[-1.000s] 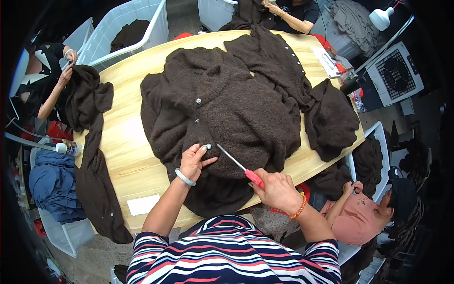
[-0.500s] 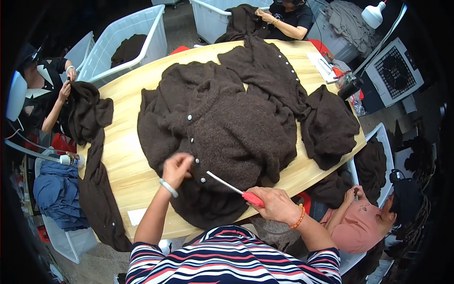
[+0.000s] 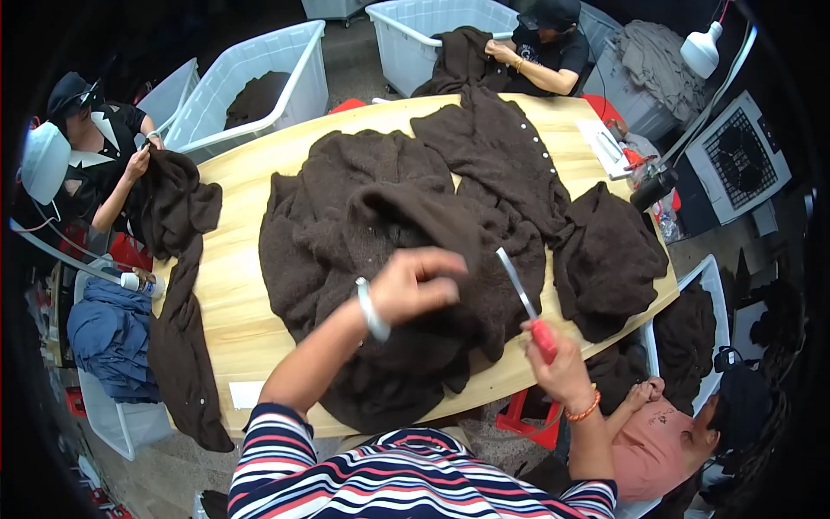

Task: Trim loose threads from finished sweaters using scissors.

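A dark brown knitted cardigan (image 3: 346, 238) lies heaped before me, its upper fold raised and smeared by motion. Over this fold is my left hand (image 3: 411, 285), its fingers stretched forward but blurred; whether cloth is pinched between them I cannot make out. My right hand (image 3: 562, 372) is closed round the red handle of a slim tool (image 3: 542, 336). The tool's narrow pale shaft points up and away, above the knitwear's right side. Its exact kind does not show. The buttons seen earlier on the cardigan's front are now out of sight.
Another buttoned brown cardigan (image 3: 501, 138) and a brown bundle (image 3: 609, 259) lie farther right on the wooden table (image 3: 238, 285). Co-workers sit at the left, far and right sides, with brown garments near them. White bins (image 3: 303, 86) stand around; one holds blue clothing (image 3: 112, 346).
My left hand has moved right and away from the button edge, and the cardigan's front has folded over. My right hand has shifted right, turning the tool more upright.
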The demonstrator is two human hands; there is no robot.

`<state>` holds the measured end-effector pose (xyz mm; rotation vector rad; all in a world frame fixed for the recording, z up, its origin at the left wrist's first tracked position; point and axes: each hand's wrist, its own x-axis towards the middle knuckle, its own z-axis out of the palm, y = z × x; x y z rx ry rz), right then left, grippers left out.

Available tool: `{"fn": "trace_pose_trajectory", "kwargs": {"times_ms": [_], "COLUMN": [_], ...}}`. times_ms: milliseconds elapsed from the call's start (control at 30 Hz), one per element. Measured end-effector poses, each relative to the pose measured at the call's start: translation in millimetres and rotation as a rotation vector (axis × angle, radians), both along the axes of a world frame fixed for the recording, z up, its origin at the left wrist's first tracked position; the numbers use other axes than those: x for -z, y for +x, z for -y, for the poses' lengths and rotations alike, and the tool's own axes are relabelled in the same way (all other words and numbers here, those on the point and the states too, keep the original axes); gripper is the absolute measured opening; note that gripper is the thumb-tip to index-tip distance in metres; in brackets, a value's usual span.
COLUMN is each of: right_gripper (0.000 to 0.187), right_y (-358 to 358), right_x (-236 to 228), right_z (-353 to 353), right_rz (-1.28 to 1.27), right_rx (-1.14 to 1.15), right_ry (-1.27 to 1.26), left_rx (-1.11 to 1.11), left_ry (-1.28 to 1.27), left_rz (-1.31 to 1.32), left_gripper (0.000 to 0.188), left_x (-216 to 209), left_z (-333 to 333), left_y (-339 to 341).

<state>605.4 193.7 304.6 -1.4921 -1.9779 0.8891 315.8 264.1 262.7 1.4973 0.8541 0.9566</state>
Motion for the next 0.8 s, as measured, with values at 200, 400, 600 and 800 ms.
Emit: {"fn": "trace_pose_trajectory", "kwargs": {"times_ms": [200,400,600,800], "right_gripper": [0.023,0.032,0.051,0.074], "right_y": [-9.5,-58.8,-164.9,-259.4], "right_x": [-5.3,9.9,-20.9,22.6], "right_z": [-39.4,-60.9,-81.5,-107.6], "right_rz": [-0.058,-0.067,0.001,0.381], "right_rx": [0.014,-0.229,-0.487,-0.554], "right_ry": [0.039,0.077,0.216,0.031], "left_rx": [0.398,-0.706,-1.333,-0.915], "left_ry": [-0.493,-0.916,-0.252,-0.137], "left_rz": [-0.25,0.74,0.329,-0.078], "left_gripper": [0.039,0.045,0.044,0.022], "left_x": [43.7,84.8,113.7,70.6], "left_z": [130.2,149.9,158.3,169.6], "left_y": [-5.3,0.1,16.8,20.5]}}
